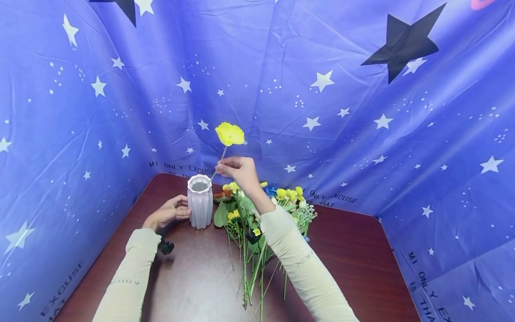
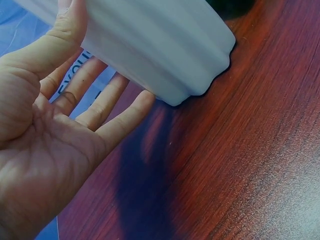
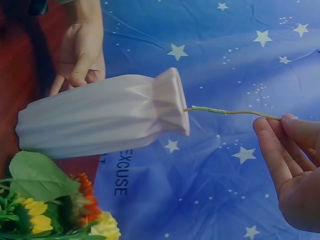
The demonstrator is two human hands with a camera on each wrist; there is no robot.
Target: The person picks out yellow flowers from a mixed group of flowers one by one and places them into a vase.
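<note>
A pale, fluted vase [image 1: 200,208] stands upright on the table, its scalloped mouth facing up. My left hand [image 1: 169,212] is at its left side, the thumb and fingertips against the wall and the fingers [image 2: 122,122] fairly straight. Above and to the right of the mouth, my right hand [image 1: 240,172] pinches the stem of a yellow flower [image 1: 230,134] between thumb and fingers. That thin stem [image 3: 240,112] has a green-wrapped stretch, and its lower end is at the mouth of the vase [image 3: 100,115]. The bloom is at the top, outside the right wrist view.
Right of the vase lies a loose pile of flowers [image 1: 241,205] in yellow, orange, blue and white, long stems pointing toward me. My right forearm passes over part of it. Starred blue cloth [image 1: 281,112] hangs around the dark red wooden table [image 1: 346,250].
</note>
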